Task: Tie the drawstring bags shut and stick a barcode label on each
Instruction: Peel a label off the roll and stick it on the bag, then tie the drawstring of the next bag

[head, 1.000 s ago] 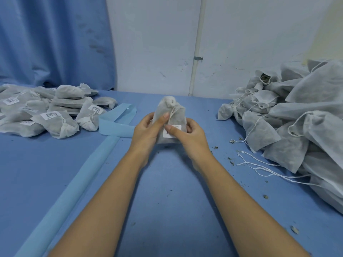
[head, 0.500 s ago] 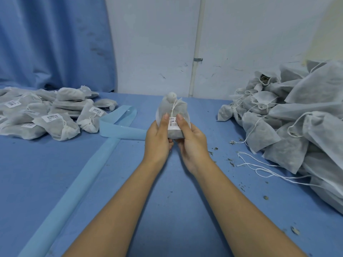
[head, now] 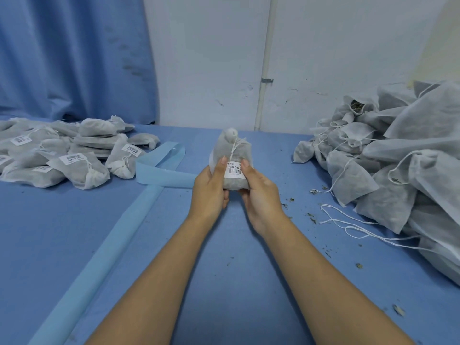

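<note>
White fabric bag (head: 230,148): held upright above the middle of the table, its neck gathered and tied with the drawstring (head: 236,145), which hangs down the front.
Barcode label (head: 235,171): stuck on the bag's front face, between the two thumbs.
Left hand (head: 211,190): wrapped round the bag's left side, thumb pressing beside the label.
Right hand (head: 261,192): clasping the bag's right side, thumb at the label's right edge.
Labelled bags (head: 82,168): tied and heaped at far left.
Unlabelled bags (head: 388,155): a larger heap at right, loose cords (head: 348,225) trailing out.
Pale blue strip (head: 159,170): lying folded just left of the hands.
Blue table (head: 74,232): flecked with dried crumbs near the right heap.
Backdrop: blue curtain (head: 74,58), white wall (head: 211,58).
</note>
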`<act>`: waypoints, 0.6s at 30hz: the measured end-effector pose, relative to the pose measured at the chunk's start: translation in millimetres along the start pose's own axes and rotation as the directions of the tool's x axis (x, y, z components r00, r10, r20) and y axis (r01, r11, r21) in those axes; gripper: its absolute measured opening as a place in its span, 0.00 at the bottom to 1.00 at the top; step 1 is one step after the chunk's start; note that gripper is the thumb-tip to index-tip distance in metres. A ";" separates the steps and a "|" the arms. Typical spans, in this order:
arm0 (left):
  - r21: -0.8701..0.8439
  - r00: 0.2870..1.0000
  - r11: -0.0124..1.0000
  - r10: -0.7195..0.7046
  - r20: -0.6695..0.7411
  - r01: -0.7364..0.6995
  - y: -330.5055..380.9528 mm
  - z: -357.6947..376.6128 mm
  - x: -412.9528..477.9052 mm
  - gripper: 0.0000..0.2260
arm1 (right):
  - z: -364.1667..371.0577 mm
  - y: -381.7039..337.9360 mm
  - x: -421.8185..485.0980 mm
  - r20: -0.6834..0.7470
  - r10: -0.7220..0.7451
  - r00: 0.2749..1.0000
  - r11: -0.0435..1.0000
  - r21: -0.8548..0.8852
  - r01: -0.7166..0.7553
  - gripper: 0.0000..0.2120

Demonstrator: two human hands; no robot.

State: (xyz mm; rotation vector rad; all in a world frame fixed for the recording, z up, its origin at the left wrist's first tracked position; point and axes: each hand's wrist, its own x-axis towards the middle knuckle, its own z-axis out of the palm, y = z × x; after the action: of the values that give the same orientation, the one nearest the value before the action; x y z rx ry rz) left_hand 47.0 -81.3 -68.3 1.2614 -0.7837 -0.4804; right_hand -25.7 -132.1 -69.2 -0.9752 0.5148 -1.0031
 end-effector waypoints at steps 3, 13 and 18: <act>-0.013 0.998 0.999 -0.050 0.048 0.051 1.3 -2.9 1.0 0.14 | -2.0 0.9 1.2 -0.047 -0.052 0.998 0.994 -0.096 0.047 0.10; -0.783 0.978 0.621 -0.183 -0.100 0.037 27.0 -45.5 27.0 0.26 | -10.9 2.5 3.3 -0.183 -0.093 0.979 0.940 -0.341 0.026 0.13; -0.631 0.986 0.771 -0.158 -0.058 0.086 19.1 -38.9 19.3 0.10 | -12.3 2.2 3.1 -0.205 -0.089 0.975 0.951 -0.309 0.022 0.11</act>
State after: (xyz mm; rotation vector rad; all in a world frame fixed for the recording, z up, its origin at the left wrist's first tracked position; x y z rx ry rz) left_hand 86.9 -64.6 -49.0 0.6974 -0.3874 -0.7052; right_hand -32.5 -139.8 -77.1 -1.1656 0.8478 -1.1081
